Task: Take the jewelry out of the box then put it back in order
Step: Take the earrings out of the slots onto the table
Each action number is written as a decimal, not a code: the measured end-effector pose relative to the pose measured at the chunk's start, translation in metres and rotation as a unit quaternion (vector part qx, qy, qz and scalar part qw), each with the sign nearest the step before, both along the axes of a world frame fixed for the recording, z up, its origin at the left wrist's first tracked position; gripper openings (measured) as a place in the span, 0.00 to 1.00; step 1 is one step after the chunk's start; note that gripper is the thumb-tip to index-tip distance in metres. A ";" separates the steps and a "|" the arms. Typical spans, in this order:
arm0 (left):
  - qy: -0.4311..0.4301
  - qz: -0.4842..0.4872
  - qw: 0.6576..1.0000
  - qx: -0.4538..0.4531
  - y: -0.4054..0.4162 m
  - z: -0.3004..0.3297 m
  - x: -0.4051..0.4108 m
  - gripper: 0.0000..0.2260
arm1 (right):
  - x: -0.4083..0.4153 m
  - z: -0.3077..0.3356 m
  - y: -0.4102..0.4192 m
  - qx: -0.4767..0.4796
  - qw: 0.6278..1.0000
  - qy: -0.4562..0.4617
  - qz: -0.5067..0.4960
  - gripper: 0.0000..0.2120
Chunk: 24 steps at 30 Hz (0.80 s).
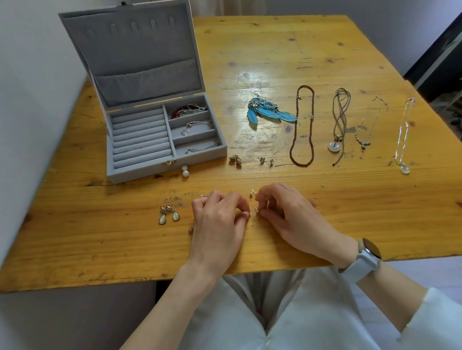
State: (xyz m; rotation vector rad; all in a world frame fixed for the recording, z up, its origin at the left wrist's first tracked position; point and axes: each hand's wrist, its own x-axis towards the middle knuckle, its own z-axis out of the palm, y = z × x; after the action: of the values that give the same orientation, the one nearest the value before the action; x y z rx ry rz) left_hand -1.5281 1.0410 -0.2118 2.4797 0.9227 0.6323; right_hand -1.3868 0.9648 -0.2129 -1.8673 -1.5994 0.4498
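1. The grey velvet-lined jewellery box (137,135) stands open at the near left of the worn yellow wooden table (255,58), its lid upright; its padded ring rolls look bare, while its three right-hand compartments hold pieces: a red beaded bracelet (183,111) in the far one, a thin silver chain (197,125) in the middle one, another fine chain (202,147) in the near one.

2. Much of the jewellery lies out on the table: blue feather earrings (268,113); a dark red beaded necklace (302,125); a grey cord necklace with a white ring pendant (339,121); a fine silver chain with a small dark pendant (368,124); a clear beaded strand with a pale pendant (404,133); small silver studs (266,161) and a small clustered earring (235,159) just right of the box; a white pearl piece (185,171) touching its front wall.

3. Near the front edge, white teardrop drop earrings (169,214) lie left of the hands; the left hand (219,221) has its fingers curled and pinched on something tiny, too small to identify; the right hand (288,216) pinches a small silver stud earring (256,209), with a second loose stud (253,192) just beyond its fingertips.

4. My judgement: whether this is late in the emptying or early in the refilling cannot be told; either way, most pieces are out of the box and nearly all the ordered return looks left to do.
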 end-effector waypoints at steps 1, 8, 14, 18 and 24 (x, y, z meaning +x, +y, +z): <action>-0.002 0.002 1.000 -0.002 0.000 0.000 0.000 0.10 | 0.000 0.000 0.000 0.001 1.000 0.004 0.002 0.10; -0.028 0.004 1.000 0.005 0.009 0.004 -0.003 0.08 | 0.005 0.007 0.003 -0.009 0.999 0.026 0.021 0.09; -0.013 0.012 0.999 0.049 0.052 0.029 0.000 0.06 | 0.012 0.029 0.031 0.010 0.999 0.029 0.020 0.07; 0.023 0.035 0.998 0.049 0.102 0.045 0.007 0.09 | 0.020 0.041 0.072 0.025 1.000 0.017 0.007 0.08; 0.185 0.150 0.971 0.016 0.172 0.039 0.017 0.20 | 0.032 0.045 0.157 0.014 0.998 -0.058 -0.018 0.10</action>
State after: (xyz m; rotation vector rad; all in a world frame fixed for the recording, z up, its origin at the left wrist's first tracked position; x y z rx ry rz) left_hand -1.5116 1.2132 -0.1733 2.5562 1.4582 0.2737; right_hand -1.3550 1.1218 -0.1679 -1.9285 -1.6359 0.3068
